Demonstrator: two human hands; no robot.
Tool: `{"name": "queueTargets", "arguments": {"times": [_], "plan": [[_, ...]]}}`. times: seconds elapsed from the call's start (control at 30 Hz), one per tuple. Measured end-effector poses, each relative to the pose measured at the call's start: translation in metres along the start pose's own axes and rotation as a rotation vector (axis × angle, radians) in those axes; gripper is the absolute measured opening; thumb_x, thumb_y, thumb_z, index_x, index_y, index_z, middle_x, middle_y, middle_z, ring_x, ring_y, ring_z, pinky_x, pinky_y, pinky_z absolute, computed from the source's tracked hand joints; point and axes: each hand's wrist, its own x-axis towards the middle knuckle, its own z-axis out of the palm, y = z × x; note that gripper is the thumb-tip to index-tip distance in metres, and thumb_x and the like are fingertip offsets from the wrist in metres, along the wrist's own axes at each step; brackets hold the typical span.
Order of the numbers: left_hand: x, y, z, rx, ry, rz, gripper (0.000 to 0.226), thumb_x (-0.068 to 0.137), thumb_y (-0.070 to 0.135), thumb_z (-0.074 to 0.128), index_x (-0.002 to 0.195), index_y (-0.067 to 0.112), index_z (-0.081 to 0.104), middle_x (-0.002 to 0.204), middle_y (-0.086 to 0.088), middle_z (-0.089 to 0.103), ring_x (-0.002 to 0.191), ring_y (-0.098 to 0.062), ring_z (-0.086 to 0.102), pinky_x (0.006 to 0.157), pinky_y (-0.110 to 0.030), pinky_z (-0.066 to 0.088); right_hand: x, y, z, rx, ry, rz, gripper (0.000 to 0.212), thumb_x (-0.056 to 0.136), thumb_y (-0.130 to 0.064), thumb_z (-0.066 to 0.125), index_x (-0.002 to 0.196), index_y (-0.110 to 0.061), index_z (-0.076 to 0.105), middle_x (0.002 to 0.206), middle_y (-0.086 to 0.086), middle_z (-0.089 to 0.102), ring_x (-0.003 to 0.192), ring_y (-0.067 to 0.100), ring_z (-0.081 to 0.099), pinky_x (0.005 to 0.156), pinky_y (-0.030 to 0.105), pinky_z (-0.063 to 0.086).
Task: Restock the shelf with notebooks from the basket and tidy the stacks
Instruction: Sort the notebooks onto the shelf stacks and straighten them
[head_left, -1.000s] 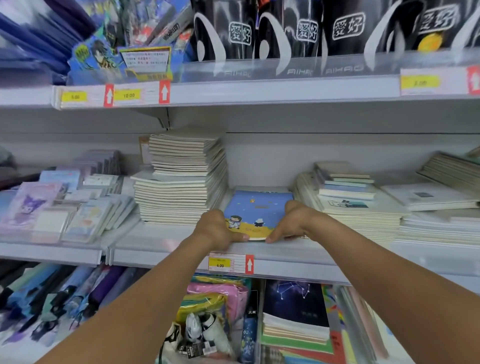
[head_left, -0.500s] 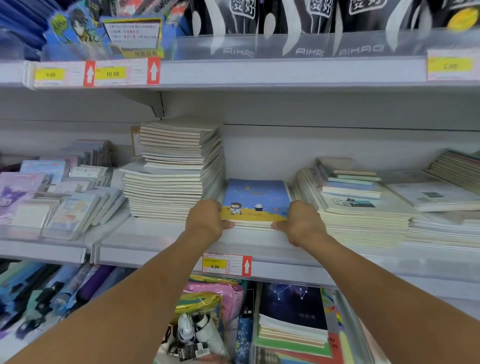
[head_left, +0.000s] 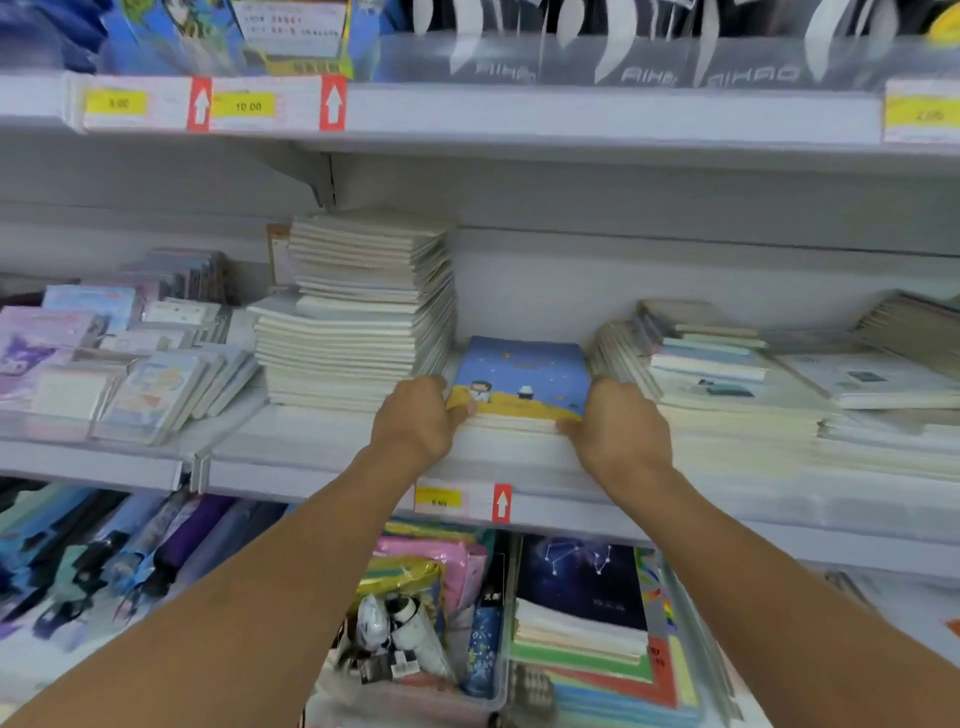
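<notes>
Both my hands are on the short stack of blue-and-yellow notebooks (head_left: 519, 382) on the middle shelf (head_left: 322, 441). My left hand (head_left: 415, 423) grips the stack's near left corner, thumb curled over onto the top cover. My right hand (head_left: 621, 428) clamps the near right corner, fingers bent round the edge, fingertips hidden under my knuckles.

Top cover: blue sky with small stars, yellow ground, two small cartoon figures. No lettering I can make out on it.

Readable writing: upper shelf price tag (head_left: 248, 106) says "10.00", beside a red tag with a white arrow. The yellow tag left of it is blurred. The clear divider on the upper shelf reads "AIHAO" (head_left: 753, 76). The price tag (head_left: 439, 500) below my left wrist is too blurred to read.

Edges and room: the stack sits in a slot between the tall cream stack (head_left: 358, 322) on the left and the mixed pale stack (head_left: 717, 379) on the right. My left knuckles touch the tall stack's lower right corner; my right hand is just beside the mixed stack. The stack's near edge lies back from the shelf lip, leaving bare shelf in front. Open room above, up to the next shelf.

Below: a clear bin (head_left: 415, 696) of pouches and a dark constellation-cover notebook pile (head_left: 587, 587).
</notes>
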Motion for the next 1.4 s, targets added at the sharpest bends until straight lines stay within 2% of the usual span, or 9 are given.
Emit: {"name": "queueTargets", "arguments": {"times": [0.17, 0.3, 0.43, 0.57, 0.67, 0.83, 1.0, 1.1, 1.4], "plan": [[-0.118, -0.033, -0.007, -0.306, 0.536, 0.259, 0.021, 0.096, 0.029, 0.058, 0.11, 0.013, 0.063, 0.091, 0.002, 0.066, 0.079, -0.016, 0.058, 0.071, -0.025, 0.045, -0.111, -0.029, 0.048, 0.626, 0.42, -0.544, 0.021, 0.098, -0.024, 0.058, 0.083, -0.011, 0.067, 0.076, -0.002, 0.063, 0.06, 0.013, 0.054, 0.059, 0.026, 0.04], [-0.262, -0.131, 0.066, -0.325, 0.226, -0.353, 0.019, 0.096, 0.027, 0.059, 0.102, 0.01, 0.062, 0.072, 0.005, 0.06, 0.066, -0.013, 0.06, 0.059, -0.019, 0.042, -0.243, -0.028, 0.192, 0.687, -0.483, -0.274, 0.014, 0.096, -0.029, 0.06, 0.091, -0.017, 0.064, 0.073, -0.008, 0.057, 0.065, 0.009, 0.054, 0.058, 0.024, 0.039], [-0.419, -0.209, 0.131, -0.395, -0.275, -1.355, 0.021, 0.089, 0.029, 0.063, 0.095, 0.009, 0.064, 0.103, -0.018, 0.068, 0.079, -0.027, 0.061, 0.085, -0.035, 0.054, -0.356, 0.011, 0.295, 0.688, -1.251, 0.713, 0.028, 0.086, -0.031, 0.074, 0.113, -0.026, 0.064, 0.109, 0.0, 0.067, 0.095, 0.019, 0.065, 0.08, 0.029, 0.057], [-0.443, -0.211, 0.137, -0.696, -0.31, -1.554, 0.051, 0.092, 0.025, 0.066, 0.132, -0.005, 0.052, 0.133, -0.015, 0.055, 0.114, -0.033, 0.057, 0.096, -0.037, 0.05, -0.396, 0.032, 0.341, 0.695, -1.194, 0.815, 0.076, 0.049, -0.033, 0.09, 0.12, -0.024, 0.067, 0.11, 0.003, 0.073, 0.092, 0.026, 0.071, 0.081, 0.044, 0.061], [-0.44, -0.215, 0.131, -0.854, -0.376, -1.601, 0.052, 0.095, 0.021, 0.062, 0.14, 0.001, 0.045, 0.147, -0.016, 0.043, 0.129, -0.037, 0.048, 0.101, -0.044, 0.048, -0.387, 0.015, 0.331, 0.665, -1.062, 0.748, 0.059, 0.068, -0.016, 0.08, 0.116, -0.043, 0.06, 0.105, -0.005, 0.071, 0.093, 0.022, 0.069, 0.08, 0.035, 0.06], [-0.446, -0.216, 0.144, -0.963, -0.213, -1.747, 0.056, 0.099, 0.014, 0.053, 0.15, 0.007, 0.031, 0.157, -0.015, 0.028, 0.139, -0.032, 0.038, 0.109, -0.037, 0.037, -0.385, 0.006, 0.335, 0.618, -0.988, 0.746, 0.043, 0.079, -0.012, 0.071, 0.12, -0.026, 0.067, 0.112, 0.003, 0.072, 0.091, 0.022, 0.067, 0.079, 0.033, 0.058], [-0.44, -0.202, 0.147, -1.257, 0.184, -1.957, 0.054, 0.099, 0.006, 0.052, 0.147, -0.005, 0.031, 0.148, -0.016, 0.039, 0.104, -0.032, 0.058, 0.09, -0.034, 0.047, -0.388, 0.027, 0.337, 0.503, -1.025, 0.878, 0.044, 0.086, -0.018, 0.075, 0.126, -0.005, 0.059, 0.102, 0.011, 0.069, 0.076, 0.022, 0.063, 0.06, 0.029, 0.052], [-0.448, -0.205, 0.145, -1.219, -0.016, -1.952, 0.043, 0.099, 0.005, 0.053, 0.139, -0.006, 0.042, 0.108, -0.016, 0.056, 0.068, -0.025, 0.05, 0.082, -0.031, 0.049, -0.392, 0.033, 0.342, 0.553, -1.019, 0.91, 0.031, 0.085, -0.013, 0.075, 0.112, -0.002, 0.065, 0.095, 0.012, 0.07, 0.076, 0.025, 0.067, 0.067, 0.038, 0.06], [-0.424, -0.189, 0.15, -1.332, 0.115, -1.65, 0.015, 0.099, 0.0, 0.047, 0.11, 0.005, 0.057, 0.097, -0.014, 0.065, 0.091, -0.027, 0.063, 0.087, -0.04, 0.054, -0.379, 0.037, 0.339, 0.804, -0.994, 1.066, 0.017, 0.098, -0.034, 0.055, 0.107, -0.021, 0.06, 0.089, 0.002, 0.064, 0.085, 0.022, 0.06, 0.072, 0.033, 0.053]]}}
